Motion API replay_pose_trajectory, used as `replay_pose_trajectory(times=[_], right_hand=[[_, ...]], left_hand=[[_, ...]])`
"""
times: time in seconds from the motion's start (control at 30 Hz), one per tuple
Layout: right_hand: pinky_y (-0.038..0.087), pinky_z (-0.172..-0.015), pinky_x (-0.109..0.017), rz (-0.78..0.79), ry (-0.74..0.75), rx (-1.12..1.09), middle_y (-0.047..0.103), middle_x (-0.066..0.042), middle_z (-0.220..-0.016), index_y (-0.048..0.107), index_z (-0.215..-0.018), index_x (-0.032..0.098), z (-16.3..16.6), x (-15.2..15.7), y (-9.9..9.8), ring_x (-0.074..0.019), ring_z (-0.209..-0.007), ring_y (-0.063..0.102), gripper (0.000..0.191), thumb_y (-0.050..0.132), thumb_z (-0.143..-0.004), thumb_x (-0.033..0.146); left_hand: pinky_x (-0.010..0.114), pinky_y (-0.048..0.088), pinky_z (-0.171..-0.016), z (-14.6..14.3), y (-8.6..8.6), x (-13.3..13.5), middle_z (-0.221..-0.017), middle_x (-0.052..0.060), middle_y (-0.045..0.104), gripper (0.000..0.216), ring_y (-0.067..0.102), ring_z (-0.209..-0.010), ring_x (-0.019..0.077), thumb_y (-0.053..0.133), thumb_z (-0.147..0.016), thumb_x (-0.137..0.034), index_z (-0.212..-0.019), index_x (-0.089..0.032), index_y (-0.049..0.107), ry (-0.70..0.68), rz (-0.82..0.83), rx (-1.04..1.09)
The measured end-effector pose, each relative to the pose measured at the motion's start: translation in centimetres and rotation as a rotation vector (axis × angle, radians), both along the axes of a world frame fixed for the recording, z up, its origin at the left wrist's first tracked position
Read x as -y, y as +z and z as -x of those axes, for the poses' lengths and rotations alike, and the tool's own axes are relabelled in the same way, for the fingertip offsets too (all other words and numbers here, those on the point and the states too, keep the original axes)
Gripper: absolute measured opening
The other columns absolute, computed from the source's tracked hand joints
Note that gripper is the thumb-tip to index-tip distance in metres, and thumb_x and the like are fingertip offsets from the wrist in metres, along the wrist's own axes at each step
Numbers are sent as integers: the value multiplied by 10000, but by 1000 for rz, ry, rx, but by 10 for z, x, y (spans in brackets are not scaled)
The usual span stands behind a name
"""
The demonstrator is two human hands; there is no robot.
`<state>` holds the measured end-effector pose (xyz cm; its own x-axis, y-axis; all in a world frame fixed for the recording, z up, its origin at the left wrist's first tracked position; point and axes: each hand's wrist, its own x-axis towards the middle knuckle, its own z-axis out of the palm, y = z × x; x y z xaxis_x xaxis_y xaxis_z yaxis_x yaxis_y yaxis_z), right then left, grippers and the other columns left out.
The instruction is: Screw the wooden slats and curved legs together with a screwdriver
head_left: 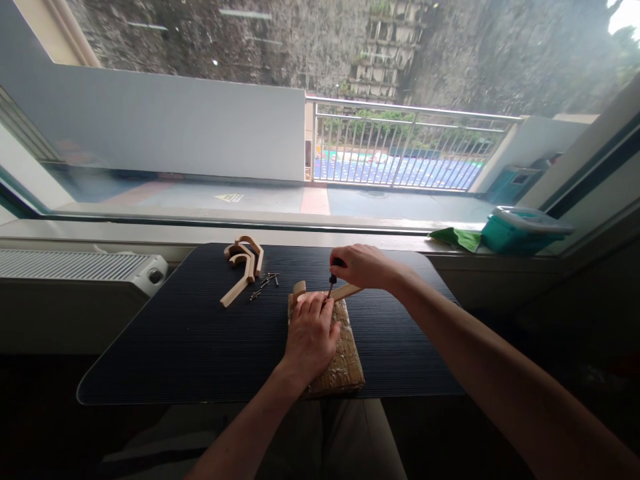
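My left hand [311,332] lies palm down, fingers together, on a tan woven board [345,367] and pins light wooden pieces [299,289] against it. My right hand [364,265] is closed round a small screwdriver [331,283] with a dark handle. Its tip points down at a wooden strip [348,291] just past my left fingertips. Everything rests on a dark ribbed mat [200,347].
Curved and straight wooden parts [243,265] lie at the back left of the mat, with several small screws [265,283] beside them. A white radiator [80,267] stands at the left. On the window sill sit a teal box [520,230] and a green cloth [457,238].
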<state>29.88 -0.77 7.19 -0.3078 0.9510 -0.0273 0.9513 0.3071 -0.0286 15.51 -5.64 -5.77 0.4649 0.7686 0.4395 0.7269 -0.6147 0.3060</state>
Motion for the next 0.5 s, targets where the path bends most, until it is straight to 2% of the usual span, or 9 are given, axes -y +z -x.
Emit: replay_pose_trajectory(times=[0.2, 0.33, 0.5], right_hand=[[297, -548, -263, -34, -73, 64, 675, -91, -841, 632, -893, 185, 5, -1, -2, -180, -700, 588, 369, 382, -860, 454], [293, -539, -243, 17, 14, -22, 677, -37, -894, 617, -977, 243, 3, 2, 3, -147, -681, 570, 266, 467, -809, 385], [282, -526, -237, 12, 14, -67, 671, -21, -836, 619, -921, 234, 0, 2, 2, -133, -659, 550, 220, 466, -788, 319]], left_hand=[[472, 299, -1071, -1, 0, 0, -1244, 123, 506, 397, 410, -1213, 270, 506, -823, -256, -1202, -137, 511, 0, 11, -8], [462, 294, -1076, -1, 1, 1, -1257, 121, 497, 397, 406, -1217, 267, 503, -827, -261, -1203, -136, 510, 2, 13, -15], [463, 301, -1070, -1, 1, 0, -1246, 117, 504, 396, 412, -1208, 268, 506, -825, -262, -1201, -139, 511, -1, 10, -13]])
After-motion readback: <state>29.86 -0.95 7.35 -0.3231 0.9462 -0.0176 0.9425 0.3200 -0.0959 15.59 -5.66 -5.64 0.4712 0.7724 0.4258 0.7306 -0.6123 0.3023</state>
